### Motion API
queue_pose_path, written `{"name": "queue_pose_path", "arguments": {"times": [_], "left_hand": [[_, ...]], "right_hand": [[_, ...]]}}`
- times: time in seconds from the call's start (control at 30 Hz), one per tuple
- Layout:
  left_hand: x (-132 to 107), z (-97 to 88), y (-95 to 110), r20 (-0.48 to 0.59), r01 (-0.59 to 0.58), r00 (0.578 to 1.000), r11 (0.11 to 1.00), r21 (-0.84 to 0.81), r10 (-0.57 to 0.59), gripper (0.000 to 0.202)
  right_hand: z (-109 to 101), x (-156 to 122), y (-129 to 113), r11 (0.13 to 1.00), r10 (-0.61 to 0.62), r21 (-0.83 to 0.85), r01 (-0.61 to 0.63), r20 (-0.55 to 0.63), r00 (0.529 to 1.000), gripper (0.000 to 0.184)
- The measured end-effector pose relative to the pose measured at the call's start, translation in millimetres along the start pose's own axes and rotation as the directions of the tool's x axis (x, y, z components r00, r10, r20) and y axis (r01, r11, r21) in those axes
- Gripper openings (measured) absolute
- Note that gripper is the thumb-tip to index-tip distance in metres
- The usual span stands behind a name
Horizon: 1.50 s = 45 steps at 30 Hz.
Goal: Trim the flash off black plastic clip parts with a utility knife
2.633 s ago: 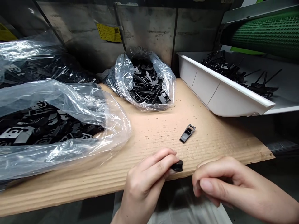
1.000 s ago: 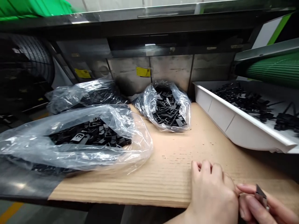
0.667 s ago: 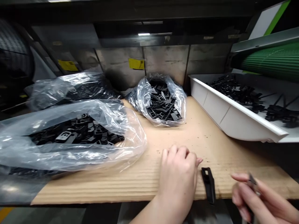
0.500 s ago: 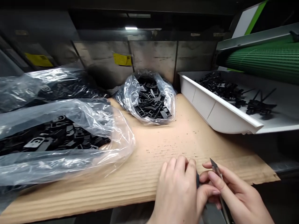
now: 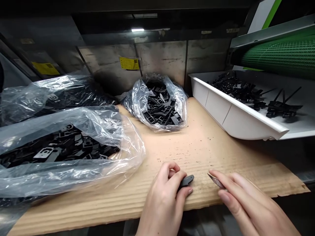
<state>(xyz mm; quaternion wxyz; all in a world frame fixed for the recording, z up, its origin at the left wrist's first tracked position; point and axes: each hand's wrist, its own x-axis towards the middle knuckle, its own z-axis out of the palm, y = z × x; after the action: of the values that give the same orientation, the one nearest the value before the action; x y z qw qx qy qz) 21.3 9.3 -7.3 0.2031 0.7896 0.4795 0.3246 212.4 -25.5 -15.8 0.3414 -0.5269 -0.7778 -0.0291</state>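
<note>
Left hand (image 5: 163, 196) holds a black plastic part (image 5: 186, 181), long axis pointing up-right.

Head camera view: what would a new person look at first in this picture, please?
The eye goes first to the front edge of the cardboard sheet, where the left hand pinches a black plastic part and the right hand holds a small metal blade near it. Behind them sit a large clear plastic bag of black parts at left and a smaller bag at centre. A white tray of black parts stands at right.
</note>
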Motion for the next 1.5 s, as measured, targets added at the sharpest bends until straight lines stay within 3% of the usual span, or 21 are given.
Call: {"name": "queue_pose_path", "arguments": {"times": [0.07, 0.17, 0.33, 0.53, 0.8, 1.0, 1.2, 1.37, 1.5], "left_hand": [[-1.7, -0.8, -1.3, 0.004, -0.002, 1.000, 1.000, 0.027, 0.002, 0.015], [-3.5, -0.4, -4.2, -0.022, -0.056, 0.998, 0.995, 0.079, 0.057, 0.016], [-5.8, 4.6, -6.6, -0.179, -0.103, 0.977, 0.990, 0.098, 0.119, 0.014], [-5.1, 7.2, -7.4, -0.206, -0.127, 0.968, 0.989, 0.077, 0.140, 0.012], [-6.7, 4.3, -8.6, -0.169, -0.146, 0.973, 0.986, 0.074, 0.157, 0.013], [-6.4, 0.6, -10.2, -0.070, -0.192, 0.977, 0.970, 0.147, 0.203, 0.009], [-5.0, 0.6, -6.8, -0.086, -0.198, 0.972, 0.961, 0.193, 0.218, 0.012], [-1.5, 1.9, -3.9, -0.098, -0.177, 0.973, 0.953, 0.247, 0.207, 0.013], [-2.6, 3.2, -2.6, -0.114, -0.188, 0.968, 0.946, 0.266, 0.225, 0.016]], "right_hand": [[2.0, 8.6, 0.2, 0.992, -0.093, -0.078, 0.104, 0.124, 0.988, 0.030], [9.3, 16.0, -3.9, 0.996, -0.005, -0.080, 0.024, 0.221, 0.975, 0.026], [15.7, 19.2, -11.9, 0.996, 0.050, -0.080, -0.030, 0.262, 0.964, 0.025], [11.4, 21.5, -11.6, 1.000, 0.016, -0.006, -0.015, 0.308, 0.951, 0.023], [8.2, 22.5, -10.5, 0.999, 0.032, 0.003, -0.035, 0.338, 0.941, 0.022], [8.4, 24.4, -13.5, 0.995, 0.102, -0.031, -0.097, 0.340, 0.935, 0.025], [11.6, 24.5, -19.2, 0.989, 0.144, -0.078, -0.127, 0.281, 0.949, 0.024], [13.8, 35.0, -28.3, 0.966, 0.250, -0.142, -0.218, 0.272, 0.929, 0.028], [14.9, 48.0, -20.6, 0.938, 0.314, -0.223, -0.267, 0.217, 0.924, 0.029]]}}
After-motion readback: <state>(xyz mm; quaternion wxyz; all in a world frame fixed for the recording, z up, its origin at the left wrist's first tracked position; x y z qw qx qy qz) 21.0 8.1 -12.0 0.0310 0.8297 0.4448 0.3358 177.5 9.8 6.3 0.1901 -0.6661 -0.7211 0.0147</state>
